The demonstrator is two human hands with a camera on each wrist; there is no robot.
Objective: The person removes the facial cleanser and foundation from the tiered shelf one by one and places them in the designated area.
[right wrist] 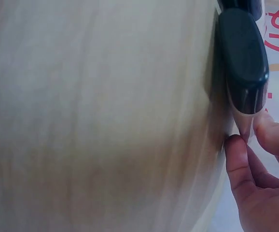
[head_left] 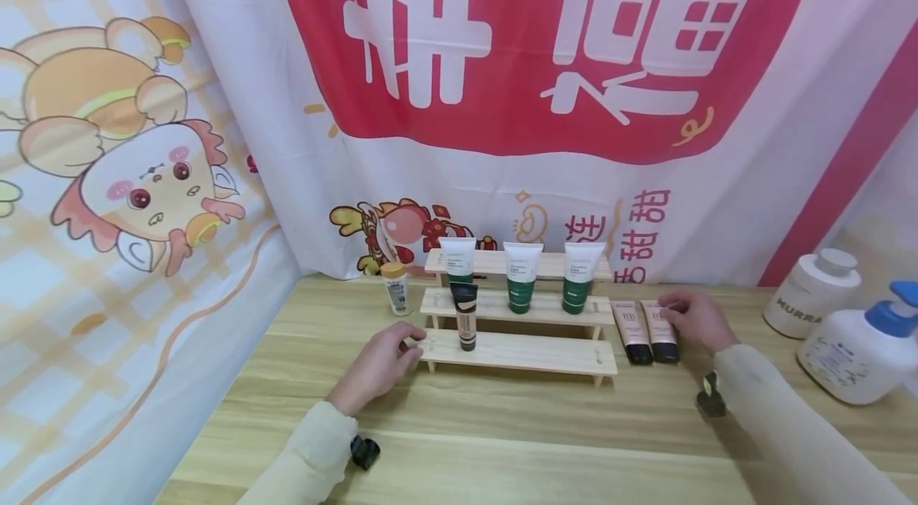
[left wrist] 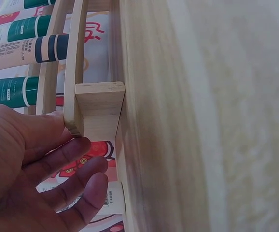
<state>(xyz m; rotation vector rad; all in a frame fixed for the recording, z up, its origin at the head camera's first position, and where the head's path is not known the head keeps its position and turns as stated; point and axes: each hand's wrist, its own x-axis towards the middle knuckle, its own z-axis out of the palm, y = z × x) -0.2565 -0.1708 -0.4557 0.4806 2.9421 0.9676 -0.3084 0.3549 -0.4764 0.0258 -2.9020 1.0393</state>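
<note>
A tiered wooden display rack (head_left: 534,350) stands on the table, and my left hand (head_left: 376,366) is at the left end of its lowest step. In the left wrist view, thumb and forefinger pinch that end while the other fingers hang loosely curled. One dark-capped tube (head_left: 467,322) stands on the lowest step; three white-and-green tubes (head_left: 521,278) stand on the step behind. Two pink tubes with black caps lie right of the rack. My right hand (head_left: 699,320) pinches the right-hand pink tube (head_left: 658,322) at its side, beside the left-hand pink tube (head_left: 631,326).
A small white bottle with a yellow cap (head_left: 394,290) stands left of the rack. At the far right are a white lidded jar (head_left: 806,298) and a pump bottle (head_left: 857,354) with a blue top. Printed curtains (head_left: 459,170) hang behind and at the left.
</note>
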